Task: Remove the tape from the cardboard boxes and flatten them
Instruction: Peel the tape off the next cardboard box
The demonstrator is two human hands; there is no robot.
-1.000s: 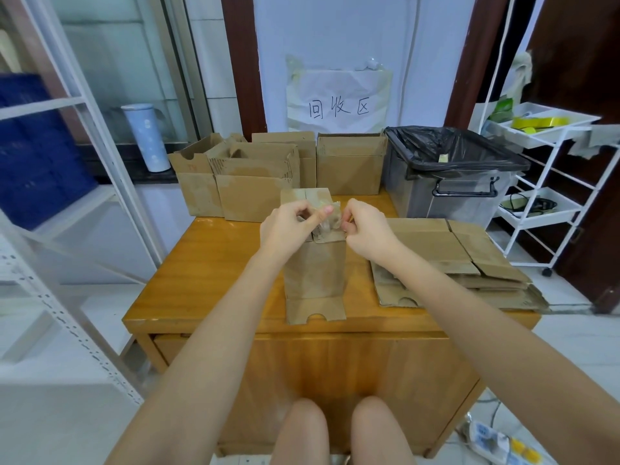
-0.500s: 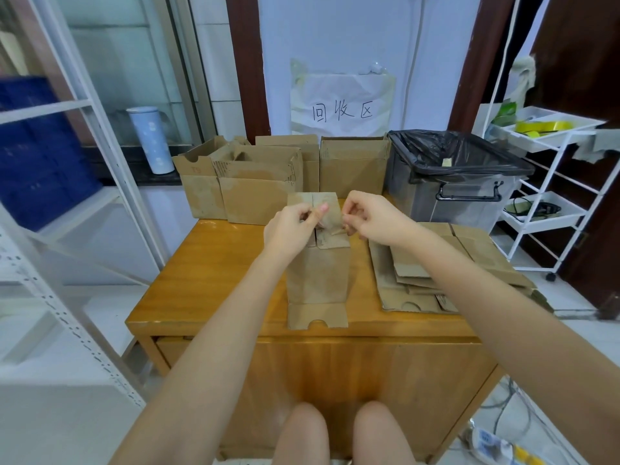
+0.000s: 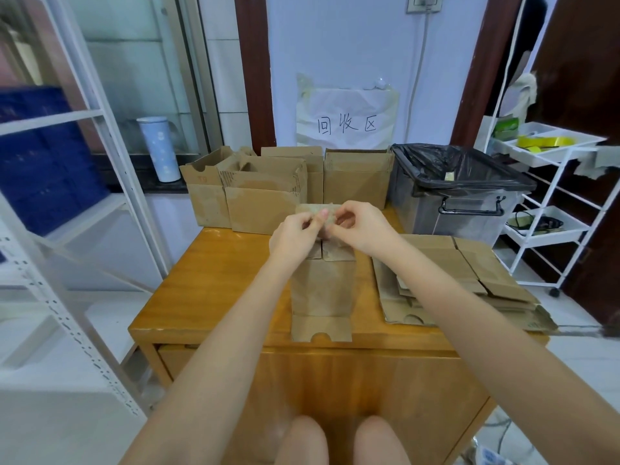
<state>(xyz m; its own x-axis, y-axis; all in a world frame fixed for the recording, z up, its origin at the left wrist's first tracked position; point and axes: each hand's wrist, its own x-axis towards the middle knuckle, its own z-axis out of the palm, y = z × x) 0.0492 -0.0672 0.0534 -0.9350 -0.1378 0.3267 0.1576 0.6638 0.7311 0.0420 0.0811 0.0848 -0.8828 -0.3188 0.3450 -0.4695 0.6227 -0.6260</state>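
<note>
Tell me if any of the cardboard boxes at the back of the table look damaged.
Yes. The open box in front of the back row has ragged, torn top edges that expose the corrugation on both upper corners. The box to its right looks intact.

Table (image 3: 214, 283) sits center frame. Box (image 3: 322, 286) lies on its middle, near flap at the table's front edge. Left hand (image 3: 295, 236) and right hand (image 3: 365, 229) meet at the box's far end, fingers curled together over a scrap of tape (image 3: 327, 213). Flattened boxes (image 3: 469, 280) are stacked right of it on the table. Open boxes (image 3: 268, 189) line the table's back edge. Bin (image 3: 469, 203) is at the back right corner, cart (image 3: 550, 196) further right. Shelf rack (image 3: 67, 196) fills frame left.
</note>
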